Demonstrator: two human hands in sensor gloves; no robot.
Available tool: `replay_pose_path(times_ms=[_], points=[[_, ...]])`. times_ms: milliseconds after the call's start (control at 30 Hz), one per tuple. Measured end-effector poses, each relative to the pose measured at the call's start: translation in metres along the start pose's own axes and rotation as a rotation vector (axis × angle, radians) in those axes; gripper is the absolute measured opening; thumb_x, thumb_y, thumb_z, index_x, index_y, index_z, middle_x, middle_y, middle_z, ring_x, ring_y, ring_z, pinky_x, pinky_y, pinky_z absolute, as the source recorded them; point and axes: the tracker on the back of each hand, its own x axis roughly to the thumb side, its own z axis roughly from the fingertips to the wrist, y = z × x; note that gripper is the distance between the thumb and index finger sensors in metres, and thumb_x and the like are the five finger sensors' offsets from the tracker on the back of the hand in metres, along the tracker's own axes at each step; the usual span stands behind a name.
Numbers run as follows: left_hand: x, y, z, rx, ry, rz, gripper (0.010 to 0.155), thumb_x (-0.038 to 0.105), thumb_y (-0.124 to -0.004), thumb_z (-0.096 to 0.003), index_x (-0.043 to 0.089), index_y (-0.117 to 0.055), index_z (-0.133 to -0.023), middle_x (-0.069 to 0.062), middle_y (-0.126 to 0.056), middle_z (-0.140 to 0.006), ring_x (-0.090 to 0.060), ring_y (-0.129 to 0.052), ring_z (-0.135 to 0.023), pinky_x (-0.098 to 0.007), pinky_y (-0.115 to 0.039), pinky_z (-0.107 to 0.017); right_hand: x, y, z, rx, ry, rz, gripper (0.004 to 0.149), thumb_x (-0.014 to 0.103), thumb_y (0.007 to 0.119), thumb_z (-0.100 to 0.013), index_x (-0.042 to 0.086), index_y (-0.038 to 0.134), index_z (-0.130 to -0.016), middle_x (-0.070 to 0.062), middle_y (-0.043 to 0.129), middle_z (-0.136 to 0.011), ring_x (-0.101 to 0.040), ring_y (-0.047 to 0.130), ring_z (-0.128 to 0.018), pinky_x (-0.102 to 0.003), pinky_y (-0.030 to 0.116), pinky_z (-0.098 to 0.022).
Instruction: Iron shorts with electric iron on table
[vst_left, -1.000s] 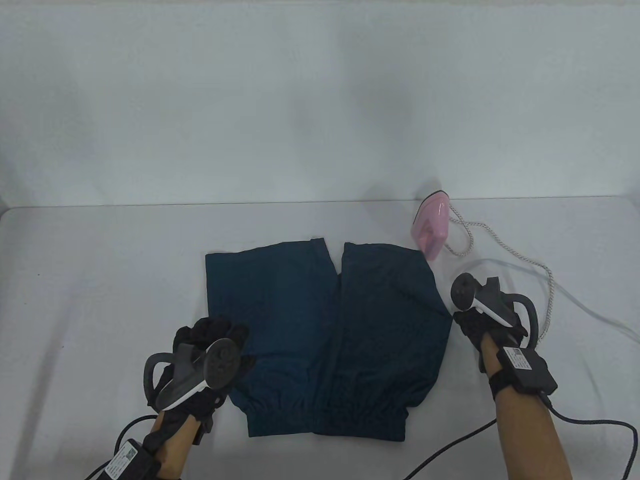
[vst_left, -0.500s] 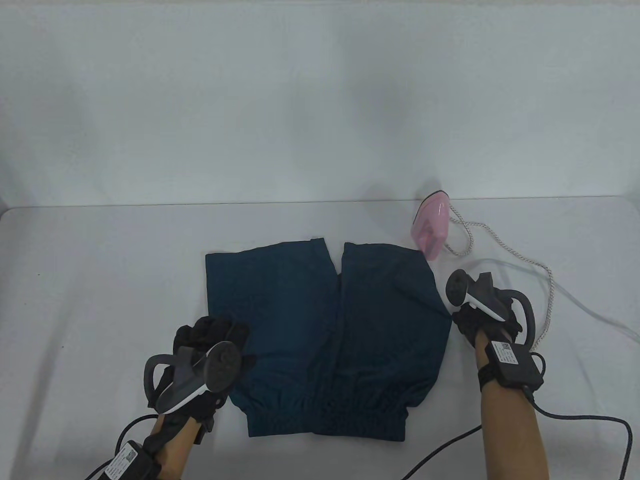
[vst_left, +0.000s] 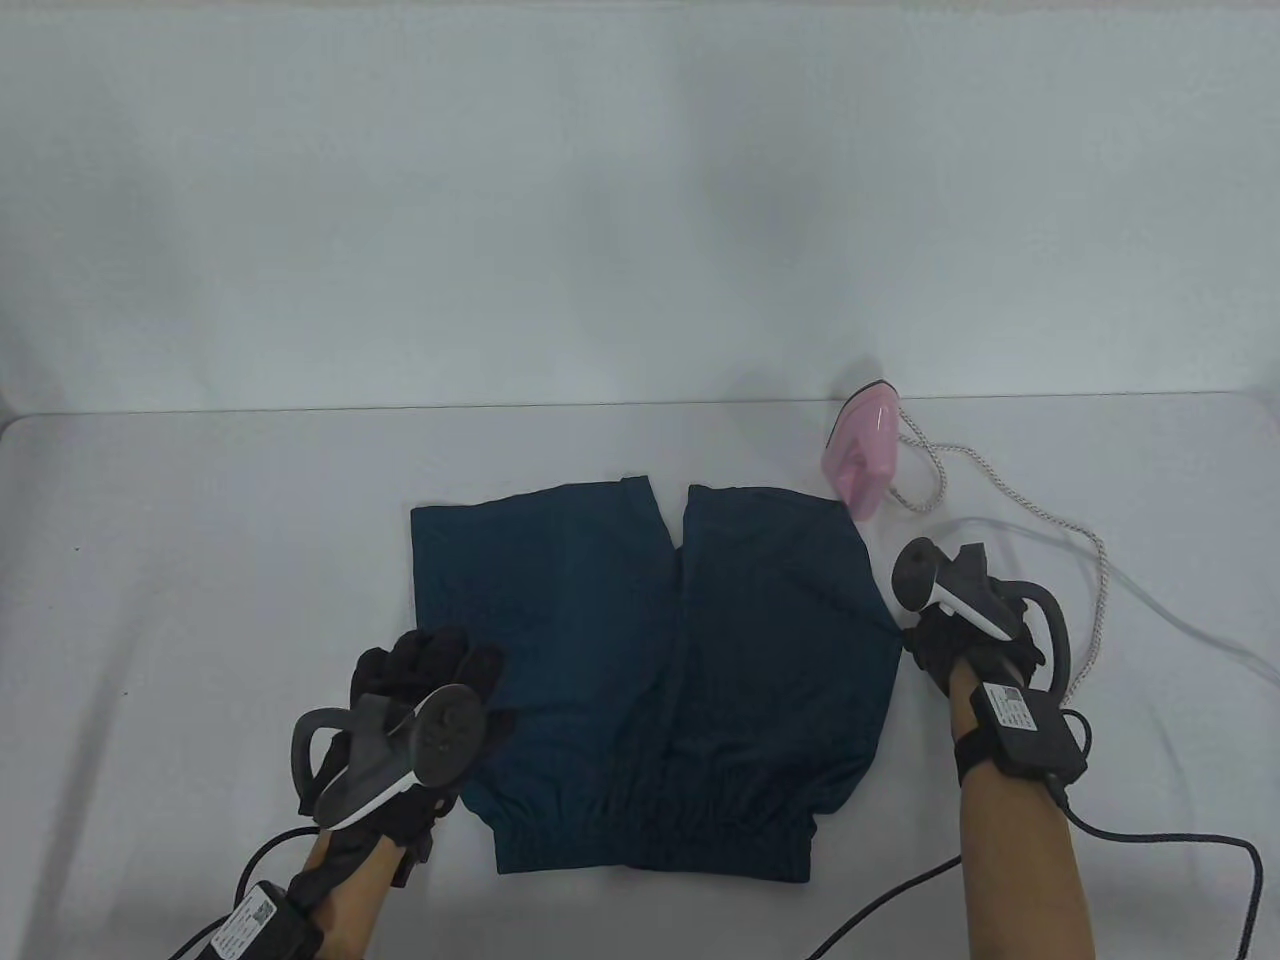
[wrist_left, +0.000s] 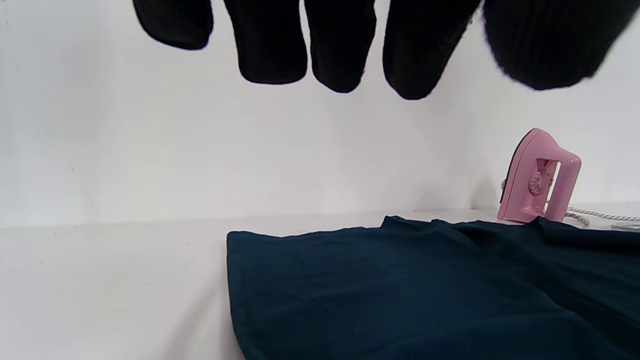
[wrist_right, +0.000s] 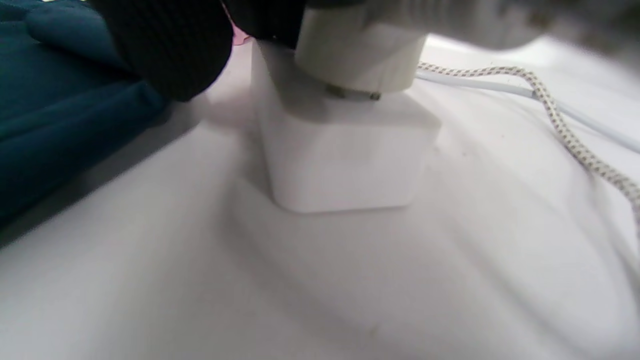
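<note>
Dark teal shorts (vst_left: 650, 680) lie flat on the white table, waistband toward me. The pink iron (vst_left: 862, 450) stands upright on its heel just beyond the shorts' far right corner; it also shows in the left wrist view (wrist_left: 540, 177). My left hand (vst_left: 430, 670) hovers at the shorts' left edge, its fingers (wrist_left: 340, 50) spread and holding nothing. My right hand (vst_left: 950, 640) is just right of the shorts. In the right wrist view it grips a white plug (wrist_right: 360, 50) on top of a white socket block (wrist_right: 345, 150), with the prongs partly showing.
The iron's braided cord (vst_left: 1000, 480) loops across the table's right side and runs to the plug (wrist_right: 560, 115). A thin white cable (vst_left: 1150, 600) lies beside it. Dark glove cables (vst_left: 1150, 840) trail at the front right. A white wall backs the table.
My right hand has moved a little left and away from me, beside the shorts' right edge. My left hand has barely shifted. The shorts and iron have not moved.
</note>
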Motion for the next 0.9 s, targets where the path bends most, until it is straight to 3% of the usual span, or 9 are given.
replay_pose_path(times_ms=[167,367,633,900], points=[[0.005,0.001,-0.002,0.012,-0.009,0.0,0.066,0.063,-0.074,-0.0437,0.038,-0.064,-0.104,0.001,-0.057,-0.116,-0.036,-0.061,-0.106,-0.064,-0.05,-0.076,0.001,-0.008,0.007,0.007,-0.026,-0.08,0.076,0.053,0.079,-0.045,0.032,0.042,-0.109,-0.002,0.051,-0.115,-0.037,0.046,-0.11,-0.063,0.05,-0.075],[0.012,0.003,-0.003,0.059,-0.01,0.002,0.066,0.063,-0.074,-0.0438,0.039,-0.063,-0.104,0.001,-0.055,-0.117,-0.036,-0.059,-0.106,-0.064,-0.049,-0.076,0.014,-0.044,0.037,-0.147,-0.005,-0.121,0.08,0.065,0.074,-0.043,0.035,0.044,-0.11,-0.002,0.047,-0.118,-0.042,0.046,-0.111,-0.065,0.051,-0.074],[0.022,0.01,-0.001,0.154,0.003,0.006,0.067,0.063,-0.074,-0.0441,0.039,-0.06,-0.105,-0.001,-0.048,-0.118,-0.038,-0.054,-0.107,-0.064,-0.047,-0.076,0.057,-0.091,0.094,-0.308,-0.111,-0.194,0.081,0.065,0.074,-0.043,0.033,0.044,-0.111,-0.003,0.049,-0.118,-0.043,0.048,-0.11,-0.066,0.049,-0.074],[0.03,0.015,0.004,0.217,0.005,0.009,0.069,0.063,-0.074,-0.0444,0.039,-0.058,-0.106,-0.002,-0.042,-0.12,-0.039,-0.05,-0.108,-0.065,-0.043,-0.076,0.11,-0.091,0.155,-0.515,-0.294,-0.203,0.077,0.064,0.075,-0.044,0.033,0.049,-0.11,-0.003,0.052,-0.117,-0.044,0.05,-0.109,-0.066,0.049,-0.074]])
